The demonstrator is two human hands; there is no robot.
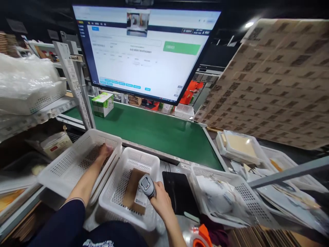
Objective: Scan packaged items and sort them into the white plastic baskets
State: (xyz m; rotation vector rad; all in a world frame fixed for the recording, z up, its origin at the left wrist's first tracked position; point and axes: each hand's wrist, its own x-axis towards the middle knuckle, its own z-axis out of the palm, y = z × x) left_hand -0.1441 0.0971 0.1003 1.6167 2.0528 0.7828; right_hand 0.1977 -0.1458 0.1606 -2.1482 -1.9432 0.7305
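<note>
Scanner (147,185) in closed right hand (161,203) above parcel (132,192); left hand (104,151) inside neighbouring basket (67,162), grip unclear.

Monitor (144,51) text blurred, parcel label (141,198) unreadable, tape roll (199,238) cut off below

The belt (159,132) is green. The basket on the left (66,164) and the basket beside it (144,158) are white with rows of little holes. The scanner (147,186) is grey and white. The parcel (130,187) is brown with a white label (141,198). The sleeve (64,223) is dark blue. The big cardboard sheet (277,79) is brown with rows of dark squares.
</note>
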